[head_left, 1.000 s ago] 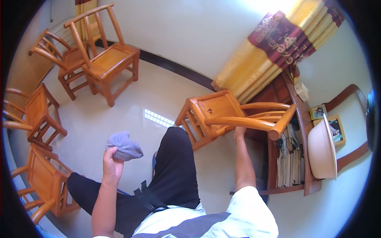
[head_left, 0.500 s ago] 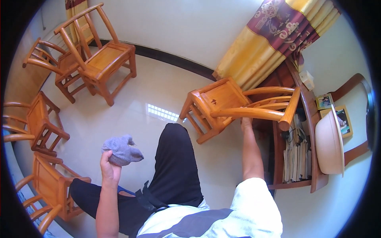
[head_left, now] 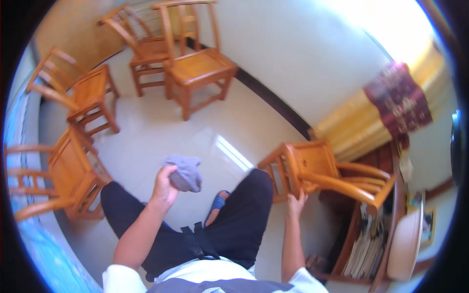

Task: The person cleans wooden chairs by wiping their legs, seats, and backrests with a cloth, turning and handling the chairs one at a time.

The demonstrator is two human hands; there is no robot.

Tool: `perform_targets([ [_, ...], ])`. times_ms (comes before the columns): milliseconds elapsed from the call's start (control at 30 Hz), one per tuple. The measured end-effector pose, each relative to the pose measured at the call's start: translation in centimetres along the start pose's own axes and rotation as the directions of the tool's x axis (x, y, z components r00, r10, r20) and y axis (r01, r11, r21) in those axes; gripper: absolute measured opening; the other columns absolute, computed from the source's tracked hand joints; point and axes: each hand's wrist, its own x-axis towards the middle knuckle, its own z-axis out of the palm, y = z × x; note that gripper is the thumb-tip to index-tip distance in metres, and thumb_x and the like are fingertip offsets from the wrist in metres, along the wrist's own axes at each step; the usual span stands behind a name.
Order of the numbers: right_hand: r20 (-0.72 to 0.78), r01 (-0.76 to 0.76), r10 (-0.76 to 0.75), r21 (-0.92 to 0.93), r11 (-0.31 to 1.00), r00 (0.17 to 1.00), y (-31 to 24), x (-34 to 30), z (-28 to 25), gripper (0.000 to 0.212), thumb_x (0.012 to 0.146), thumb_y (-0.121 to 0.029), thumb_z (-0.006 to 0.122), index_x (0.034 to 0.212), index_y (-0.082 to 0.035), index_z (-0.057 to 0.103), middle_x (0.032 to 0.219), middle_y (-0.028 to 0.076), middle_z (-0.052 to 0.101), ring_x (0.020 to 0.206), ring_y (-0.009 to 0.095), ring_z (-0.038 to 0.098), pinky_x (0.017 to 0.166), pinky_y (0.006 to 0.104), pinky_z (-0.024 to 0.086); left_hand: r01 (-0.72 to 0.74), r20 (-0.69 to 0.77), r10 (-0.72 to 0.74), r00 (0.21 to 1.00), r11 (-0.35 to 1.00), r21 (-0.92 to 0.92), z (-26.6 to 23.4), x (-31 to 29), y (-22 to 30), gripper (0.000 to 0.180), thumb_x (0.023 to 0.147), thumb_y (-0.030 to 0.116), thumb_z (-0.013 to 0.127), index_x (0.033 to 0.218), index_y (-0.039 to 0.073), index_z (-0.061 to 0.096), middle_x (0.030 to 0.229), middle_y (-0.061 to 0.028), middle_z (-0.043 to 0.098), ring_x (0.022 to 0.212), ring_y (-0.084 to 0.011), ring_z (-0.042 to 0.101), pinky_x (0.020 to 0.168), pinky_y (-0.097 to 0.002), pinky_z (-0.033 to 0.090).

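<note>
A bunched grey-purple cloth (head_left: pixel 188 175) is in my left hand (head_left: pixel 165 188), its thumb and fingers closed on it above my spread knees. At my right, my right hand (head_left: pixel 295 204) grips a wooden chair (head_left: pixel 312 163) at the near edge of its seat, where the frame meets the backrest post. This chair is turned so its backrest points right, toward a wooden cabinet. Some of the right fingers are hidden beneath the seat frame.
Two wooden chairs (head_left: pixel 202 68) stand by the far wall, and two more (head_left: pixel 73 171) stand along the left. To the right, a cabinet (head_left: pixel 398 200) holds books (head_left: pixel 364 251), with a pale basin (head_left: pixel 406 241) against it. A yellow and maroon curtain (head_left: pixel 351 117) hangs behind.
The view has swung, so the chairs sit further right in it. My left hand has moved the cloth forward and right. More of my right hand now shows at the chair's seat edge.
</note>
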Motion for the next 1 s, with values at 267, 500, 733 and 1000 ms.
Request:
perform_targets([
  [267,0.699,0.072,-0.419,0.468,0.881,0.579,-17.1,-9.2,7.6,0.048,0.092,-0.001,0.051,0.140,-0.002,0.045,0.140,0.016,0.051,0.132,0.026,0.048,0.108,0.0399,0.040,-0.081,0.031,0.081,0.996,0.997,0.013,1.0,0.0,3.3,0.032,0.088,0.011,0.057,0.119,0.001,0.057,0.114,-0.0103,0.066,0.106,-0.0223,0.064,0.096,-0.0382,0.050],
  [500,0.920,0.445,-0.380,0.382,0.810,-0.099,-21.2,-16.5,20.8,0.063,0.087,-0.005,0.069,0.142,-0.002,0.040,0.129,0.014,0.055,0.120,0.020,0.052,0.100,0.0338,0.044,-0.073,0.299,0.061,0.952,0.997,0.028,1.5,-1.7,3.6,0.042,0.095,0.012,0.054,0.136,0.004,0.049,0.125,-0.0079,0.059,0.118,-0.0201,0.057,0.101,-0.0389,0.046],
  [733,0.930,0.054,-0.368,0.368,0.928,-0.020,-19.3,-19.8,24.3,0.031,0.095,-0.006,0.059,0.125,0.001,0.055,0.111,0.006,0.063,0.103,0.011,0.056,0.094,0.0284,0.045,-0.268,0.313,0.104,0.944,0.794,0.545,-1.7,-5.1,9.6,0.044,0.097,0.016,0.057,0.135,-0.003,0.047,0.125,-0.0111,0.058,0.116,-0.0157,0.055,0.098,-0.0349,0.048],
  [1000,0.938,-0.468,-0.132,0.277,0.839,0.319,-22.9,-17.5,25.0,0.045,0.104,-0.035,0.043,0.126,0.003,0.054,0.115,0.013,0.063,0.102,0.020,0.061,0.090,0.0350,0.051,0.147,0.093,0.718,0.689,-0.264,0.953,-14.2,-8.9,21.8,0.038,0.085,0.021,0.068,0.118,0.004,0.062,0.114,-0.0185,0.061,0.107,-0.0335,0.060,0.093,-0.0377,0.049],
])
